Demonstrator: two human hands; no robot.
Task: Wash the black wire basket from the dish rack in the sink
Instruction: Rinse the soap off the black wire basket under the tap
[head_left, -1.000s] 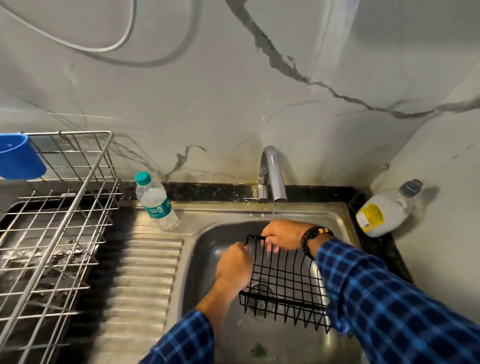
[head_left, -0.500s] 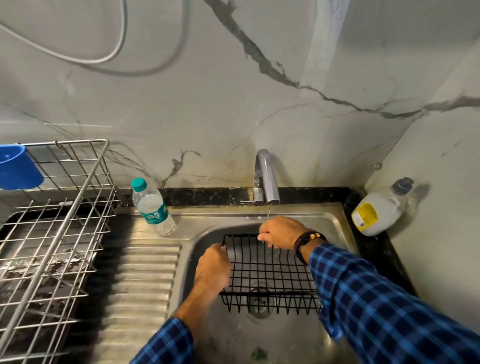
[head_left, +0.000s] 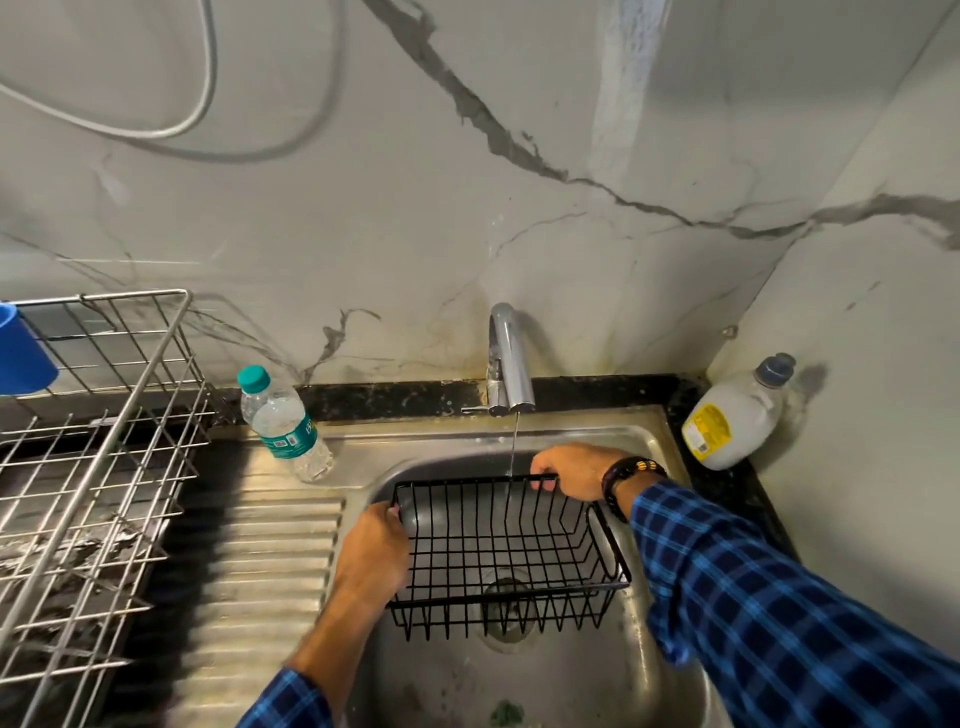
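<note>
black wire basket (head_left: 506, 553) held over the sink (head_left: 597, 675) drain, under the faucet (head_left: 511, 358) stream | left hand (head_left: 371, 556) grips its left rim, right hand (head_left: 571, 470) its far rim | water bottle (head_left: 283, 423) teal label and jug (head_left: 735, 415) yellow label (print unreadable) | dish rack (head_left: 93, 457) stands well left

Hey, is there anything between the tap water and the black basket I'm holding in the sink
Nothing visible blocks it. The thin stream from the tap falls straight onto the black wire basket, held over the sink by the left hand and right hand.
</note>
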